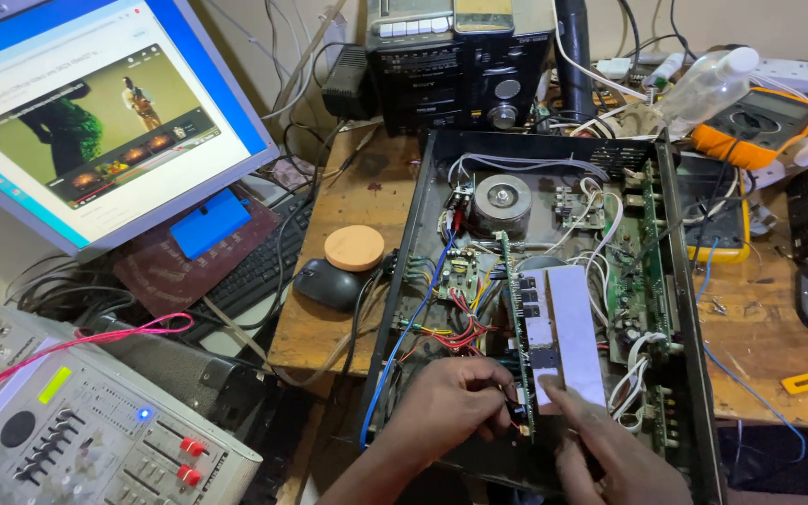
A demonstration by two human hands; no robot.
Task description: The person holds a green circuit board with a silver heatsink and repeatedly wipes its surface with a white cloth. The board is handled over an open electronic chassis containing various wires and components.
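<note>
Black metal chassis [411, 281]: an opened amplifier case, lid off, lying on the wooden bench [353, 187] in the middle of the scene, its near end at the bench edge.
Upright board [513, 309]: a narrow green circuit board stands on edge inside the case, beside a pale grey heat sink [572, 327] to its right.
Left hand [446, 407]: at the near end of the case, fingers curled narrow and pinched against the near end of the upright board; what sits between the fingertips is too small to tell.
Right hand [610, 454]: just right of the left one, index finger stretched out and touching the near end of the heat sink, other fingers hidden, nothing seen in its hold.
Wiring [455, 332]: red, yellow and blue leads bunch left of the board.
Transformer [501, 201]: round, silver-topped, at the far end of the case.
Mouse [327, 283]: black, left of the case, with a round wooden disc [354, 247] just beyond it.
Monitor [95, 112]: lit, far left.
Mixer [77, 430]: grey, near left corner.
Multimeter [764, 122]: orange-edged, far right.
</note>
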